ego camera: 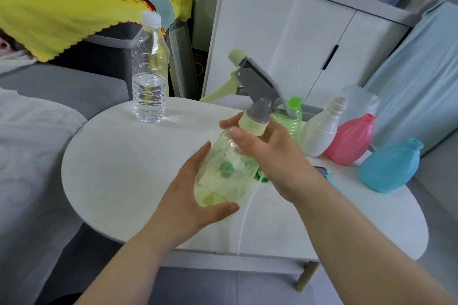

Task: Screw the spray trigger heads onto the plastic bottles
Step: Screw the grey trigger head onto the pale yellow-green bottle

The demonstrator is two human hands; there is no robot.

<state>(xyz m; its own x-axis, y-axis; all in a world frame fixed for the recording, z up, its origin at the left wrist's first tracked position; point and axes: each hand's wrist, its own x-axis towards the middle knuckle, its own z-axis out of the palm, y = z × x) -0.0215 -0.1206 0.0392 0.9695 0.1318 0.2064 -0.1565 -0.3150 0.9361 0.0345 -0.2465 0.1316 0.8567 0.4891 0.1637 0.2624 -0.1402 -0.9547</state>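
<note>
Two bare forearms, no sleeves, no jewellery

White round table [119, 168]: a clear water bottle [148, 77] stands near its far-left edge. Along the right edge sit a green bottle [293, 116], a white bottle [319, 131], a pink one [352, 141] and a blue one [389, 168], all uncapped.

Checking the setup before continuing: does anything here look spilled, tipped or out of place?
Nothing spilled. The blue bottle lies tilted at the table's right edge. The water bottle stands upright. Both hands hold the pale green bottle.
</note>
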